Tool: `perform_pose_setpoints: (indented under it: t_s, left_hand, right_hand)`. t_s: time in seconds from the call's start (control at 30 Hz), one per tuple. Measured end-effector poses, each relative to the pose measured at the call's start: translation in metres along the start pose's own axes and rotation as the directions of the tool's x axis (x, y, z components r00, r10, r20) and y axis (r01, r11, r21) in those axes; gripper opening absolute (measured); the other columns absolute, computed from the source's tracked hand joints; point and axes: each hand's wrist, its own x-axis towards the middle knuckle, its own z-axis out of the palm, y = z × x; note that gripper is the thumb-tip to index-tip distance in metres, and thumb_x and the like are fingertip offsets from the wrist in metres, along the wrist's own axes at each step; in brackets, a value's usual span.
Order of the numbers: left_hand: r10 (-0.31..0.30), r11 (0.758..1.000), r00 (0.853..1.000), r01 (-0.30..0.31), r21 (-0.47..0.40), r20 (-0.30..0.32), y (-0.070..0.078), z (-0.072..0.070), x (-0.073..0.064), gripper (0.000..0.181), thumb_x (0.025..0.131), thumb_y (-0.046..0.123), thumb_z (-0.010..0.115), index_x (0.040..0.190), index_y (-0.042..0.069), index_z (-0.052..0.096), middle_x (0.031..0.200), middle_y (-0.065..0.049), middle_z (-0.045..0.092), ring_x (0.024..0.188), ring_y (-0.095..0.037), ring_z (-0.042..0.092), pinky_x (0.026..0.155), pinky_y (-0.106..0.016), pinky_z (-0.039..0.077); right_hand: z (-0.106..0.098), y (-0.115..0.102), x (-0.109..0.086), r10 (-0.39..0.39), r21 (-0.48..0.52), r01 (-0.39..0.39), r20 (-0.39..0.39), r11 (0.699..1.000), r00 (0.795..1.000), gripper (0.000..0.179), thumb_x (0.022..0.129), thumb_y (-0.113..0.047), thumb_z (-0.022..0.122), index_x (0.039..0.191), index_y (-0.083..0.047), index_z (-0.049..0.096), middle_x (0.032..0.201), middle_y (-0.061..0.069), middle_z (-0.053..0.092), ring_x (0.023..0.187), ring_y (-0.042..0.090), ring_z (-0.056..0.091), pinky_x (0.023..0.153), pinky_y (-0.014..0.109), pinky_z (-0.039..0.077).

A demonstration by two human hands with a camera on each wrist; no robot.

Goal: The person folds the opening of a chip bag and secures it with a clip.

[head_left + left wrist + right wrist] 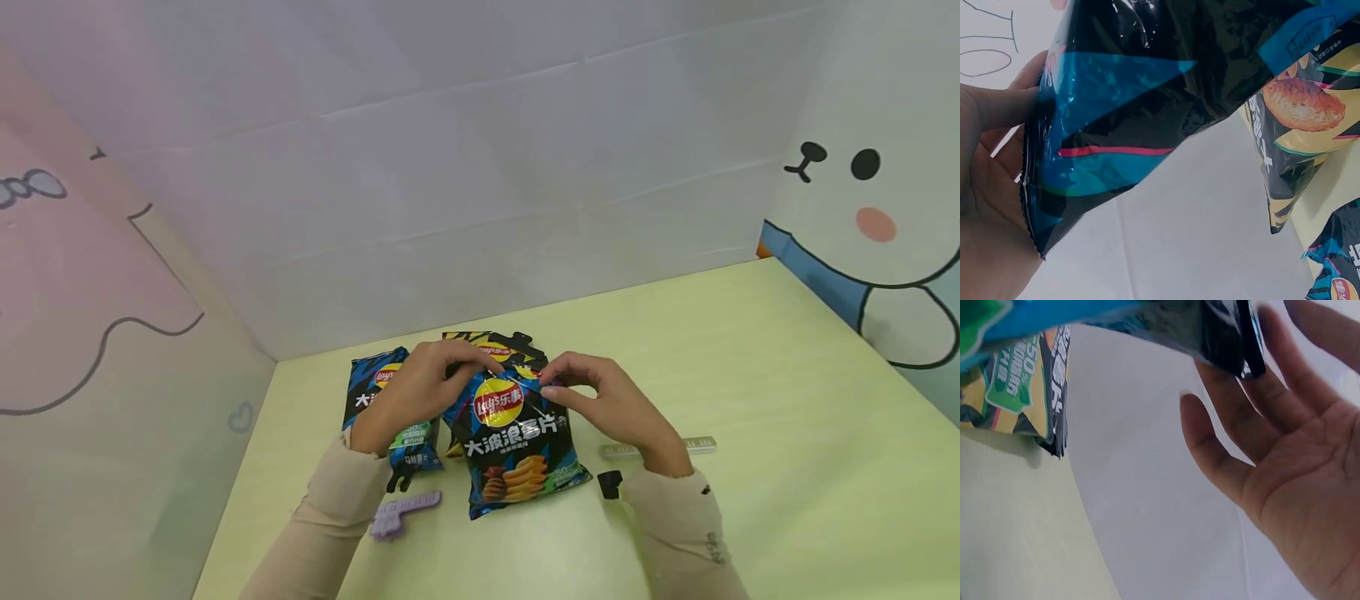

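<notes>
A black-and-blue bag of potato chips [517, 442] is held upright at its top edge, its printed front facing me. My left hand [435, 379] pinches the upper left of that edge; in the left wrist view its thumb [1007, 106] presses the crimped seam. At the upper right, my right hand [607, 396] pinches the edge between thumb and fingertips. Several of its fingers [1229, 412] lie behind the bag's corner in the right wrist view. Behind the held bag is a yellow-and-black chip bag [468, 337] with a black clip [517, 343] at its top.
Another blue-and-black chip bag [416, 437] lies at the left, partly behind my left hand. A purple sealing clip [408, 510] lies in front of it. One pale grey clip [701, 445] is behind my right wrist. The yellow-green table [787, 375] meets a pale wall [480, 183].
</notes>
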Motion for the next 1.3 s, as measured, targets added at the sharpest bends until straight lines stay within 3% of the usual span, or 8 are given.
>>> perform_pose_setpoints:
  t_s: [0.2,0.33,0.43,0.6,0.83,1.07,1.3]
  left_hand:
    - [-0.028,1.000,0.999,0.028,0.011,0.019,0.002,0.000,0.000,0.031,0.104,0.011,0.049,0.112,0.025,0.076,0.114,0.007,0.074,0.052,-0.007,0.037,0.058,-0.025,0.040]
    - [-0.028,0.999,1.000,0.028,0.025,-0.005,0.003,0.001,0.000,0.022,0.102,0.019,0.057,0.112,0.024,0.076,0.113,0.007,0.075,0.076,-0.006,0.060,0.075,-0.030,0.053]
    - [-0.029,0.998,0.999,0.031,0.053,-0.039,0.004,0.003,0.001,0.017,0.099,0.027,0.065,0.110,0.023,0.077,0.110,0.006,0.076,0.097,-0.008,0.069,0.087,-0.035,0.058]
    - [-0.040,0.998,0.996,0.045,0.052,-0.084,0.005,0.006,0.002,0.013,0.096,0.024,0.068,0.106,0.022,0.078,0.108,0.004,0.078,0.095,-0.010,0.072,0.086,-0.035,0.059]
    - [-0.040,0.996,0.992,0.049,0.073,-0.118,0.004,0.007,0.002,0.023,0.095,0.024,0.070,0.118,0.025,0.074,0.115,0.004,0.076,0.095,-0.013,0.073,0.078,-0.033,0.056]
    - [-0.081,0.993,0.991,0.089,0.074,-0.103,0.003,0.008,0.002,0.023,0.096,0.025,0.068,0.118,0.023,0.076,0.116,0.003,0.076,0.068,-0.008,0.060,0.071,-0.028,0.048]
    - [-0.068,0.985,0.994,0.082,0.152,-0.090,0.003,0.012,0.004,0.021,0.098,0.026,0.067,0.117,0.022,0.075,0.118,0.003,0.076,0.090,-0.012,0.071,0.079,-0.033,0.056]
  right_hand:
    - [0.007,0.001,0.004,0.049,-0.011,-0.050,-0.036,0.999,0.998,0.029,0.094,-0.022,0.072,0.120,-0.012,0.062,0.109,0.005,0.072,0.104,0.019,0.068,0.098,0.047,0.052]
    - [0.007,0.002,0.005,0.065,-0.054,-0.068,-0.054,0.996,0.996,0.016,0.095,-0.023,0.071,0.108,-0.014,0.069,0.103,0.002,0.072,0.102,0.019,0.068,0.100,0.049,0.053]
    - [0.007,0.002,0.006,0.079,-0.061,-0.083,-0.078,0.995,0.994,0.010,0.095,-0.024,0.071,0.100,-0.015,0.070,0.098,0.001,0.072,0.099,0.019,0.068,0.099,0.052,0.053]
    - [0.007,0.002,0.006,0.107,-0.063,-0.113,-0.096,0.992,0.990,0.008,0.094,-0.023,0.072,0.095,-0.015,0.070,0.097,0.001,0.073,0.099,0.019,0.067,0.098,0.054,0.052]
    - [0.004,0.003,0.004,0.115,-0.080,-0.123,-0.103,0.989,0.988,0.006,0.094,-0.022,0.072,0.092,-0.016,0.071,0.096,0.000,0.073,0.102,0.021,0.068,0.099,0.051,0.053]
    - [0.003,0.003,0.003,0.088,-0.090,-0.098,-0.108,0.991,0.990,0.007,0.095,-0.017,0.070,0.088,-0.016,0.071,0.093,0.000,0.073,0.094,0.019,0.068,0.089,0.041,0.054]
    - [0.005,0.002,0.004,0.076,-0.084,-0.086,-0.120,0.993,0.990,0.008,0.096,-0.017,0.069,0.089,-0.017,0.072,0.096,0.001,0.073,0.093,0.018,0.069,0.084,0.037,0.054]
